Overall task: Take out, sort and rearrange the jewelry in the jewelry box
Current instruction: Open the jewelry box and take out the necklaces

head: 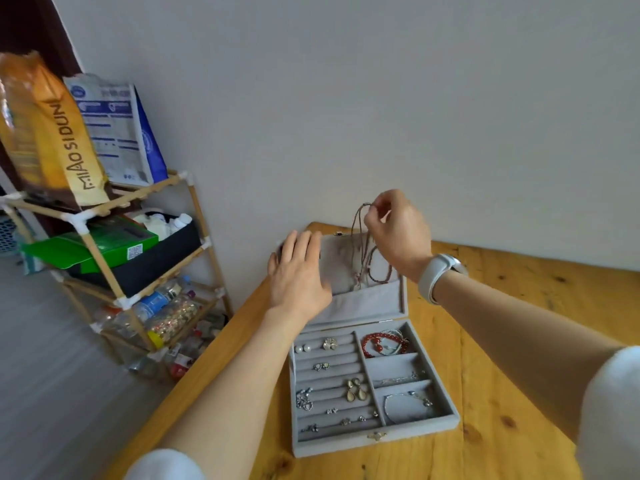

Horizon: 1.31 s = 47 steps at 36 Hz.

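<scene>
At the raised lid (pixel 360 271) of the grey velvet jewelry box (pixel 372 389), my right hand (pixel 398 233) pinched the top loop of a thin brown cord necklace (pixel 360 237) between thumb and forefinger, the other fingers curled loosely, and the cord hung down against the lid's lining next to a dark beaded strand (pixel 379 271). My left hand (pixel 298 271) lay flat with straight fingers across the lid's upper left corner, steadying it and hiding that corner from me. A white band (pixel 433 275) circled my right wrist. Below the lid's fabric pocket, the open tray sat on the knotty wooden table (pixel 502 393): soft ridged rolls on the left held pearl studs (pixel 303 348), a flower-shaped piece (pixel 329 343), pale drop earrings (pixel 355 389) and small silver bits, while three square compartments on the right held a red bead bracelet (pixel 381 342), a fine chain (pixel 398 379) and a thin silver bangle (pixel 405 405). A small gold clasp (pixel 376 436) marked the front wall. Well left of the table stood a bamboo rack (pixel 104 251) with an orange bag (pixel 52 133), a white printed bag (pixel 114 133), a green box (pixel 90 247) and plastic bottles (pixel 162 306).
</scene>
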Available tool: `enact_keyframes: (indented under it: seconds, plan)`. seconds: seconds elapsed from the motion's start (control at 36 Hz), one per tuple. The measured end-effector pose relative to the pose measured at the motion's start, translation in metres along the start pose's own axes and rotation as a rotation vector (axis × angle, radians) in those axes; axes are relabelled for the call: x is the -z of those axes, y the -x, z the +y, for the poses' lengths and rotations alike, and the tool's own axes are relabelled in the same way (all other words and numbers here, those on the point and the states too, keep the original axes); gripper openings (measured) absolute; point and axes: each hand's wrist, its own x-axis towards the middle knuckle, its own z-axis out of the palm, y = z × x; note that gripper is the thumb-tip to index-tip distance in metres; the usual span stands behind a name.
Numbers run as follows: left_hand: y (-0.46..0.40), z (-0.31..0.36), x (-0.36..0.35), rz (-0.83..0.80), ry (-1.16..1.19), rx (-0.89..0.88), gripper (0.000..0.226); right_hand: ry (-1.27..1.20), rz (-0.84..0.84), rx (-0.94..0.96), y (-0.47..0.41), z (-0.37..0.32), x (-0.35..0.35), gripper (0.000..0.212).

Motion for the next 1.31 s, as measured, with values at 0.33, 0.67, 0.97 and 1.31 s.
enact_keyframes:
  seconds: [0.33,0.67,0.97,1.31]
  plan:
    - [0.079,0.060,0.060,0.031,1.127,0.195,0.050,-0.492,-0.158,-0.044,0.048,-0.061,0.114,0.020]
    - [0.221,0.148,0.094,-0.453,1.483,0.056,0.055,-0.906,-0.251,-0.336,0.173,-0.057,0.195,0.020]
    - [0.315,0.165,0.058,-0.436,1.089,0.059,0.050,-0.748,-0.532,-0.330,0.281,-0.020,0.225,0.014]
    - [0.340,0.182,0.060,-0.179,1.239,0.048,0.066,-0.906,-0.761,-0.290,0.289,-0.029,0.249,0.010]
